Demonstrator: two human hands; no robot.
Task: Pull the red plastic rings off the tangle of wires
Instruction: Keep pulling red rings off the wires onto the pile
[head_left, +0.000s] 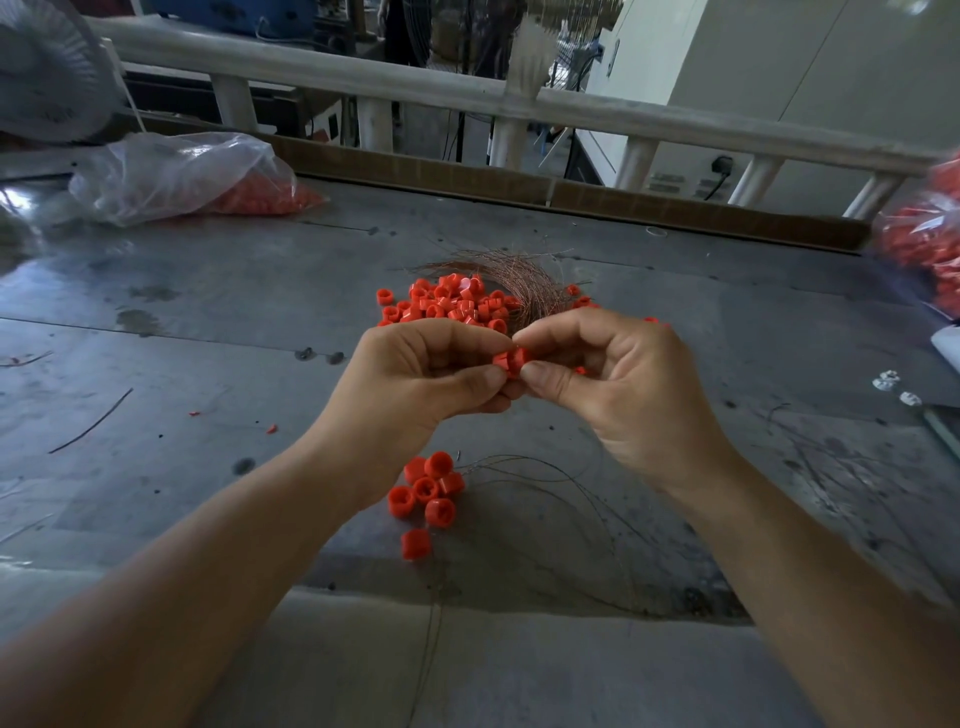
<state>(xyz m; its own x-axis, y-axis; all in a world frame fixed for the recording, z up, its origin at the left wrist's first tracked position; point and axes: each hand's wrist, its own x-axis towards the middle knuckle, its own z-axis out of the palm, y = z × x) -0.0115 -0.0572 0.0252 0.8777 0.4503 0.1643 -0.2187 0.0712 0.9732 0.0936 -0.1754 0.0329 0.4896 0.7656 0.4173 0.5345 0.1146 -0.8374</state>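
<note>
Here | grey stained table (208, 312) | white railing (415, 87) behind | left hand (415, 376), right hand (623, 379): grip pinching red rings (511, 359)

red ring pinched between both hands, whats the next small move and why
Probably draw the hands apart so the red ring slides off its wire. The left hand and right hand both pinch it between thumb and fingers, in front of the wire tangle and loose ring pile. Any wire inside the pinch is hidden, so this is a guess.
</note>
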